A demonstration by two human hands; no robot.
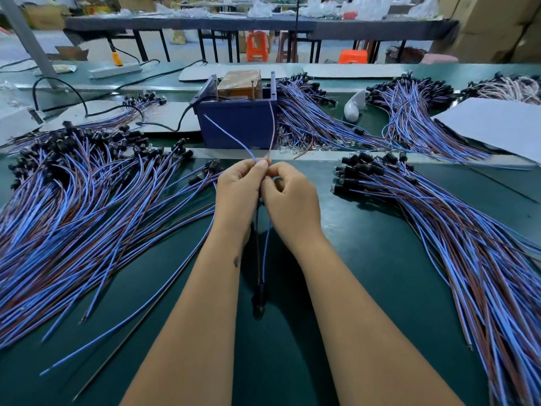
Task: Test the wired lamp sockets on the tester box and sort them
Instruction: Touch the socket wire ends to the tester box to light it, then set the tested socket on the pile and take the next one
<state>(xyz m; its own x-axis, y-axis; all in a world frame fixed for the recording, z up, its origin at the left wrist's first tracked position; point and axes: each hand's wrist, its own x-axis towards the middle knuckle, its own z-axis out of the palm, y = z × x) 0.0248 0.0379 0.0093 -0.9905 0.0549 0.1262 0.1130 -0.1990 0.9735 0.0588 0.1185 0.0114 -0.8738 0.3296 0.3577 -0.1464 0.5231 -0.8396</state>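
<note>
Both hands (265, 194) pinch one socket's wires (257, 148).

No text, label or number can be read anywhere (the tester box (237, 124) and cardboard cartons (494, 22) show none legibly).

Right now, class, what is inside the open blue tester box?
Inside the blue tester box a brown block and two upright metal pins show above the rim. The front wall hides everything lower.

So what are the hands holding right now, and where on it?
Both hands pinch one wired lamp socket by its two wires, near their free ends; the socket hangs below.
</note>
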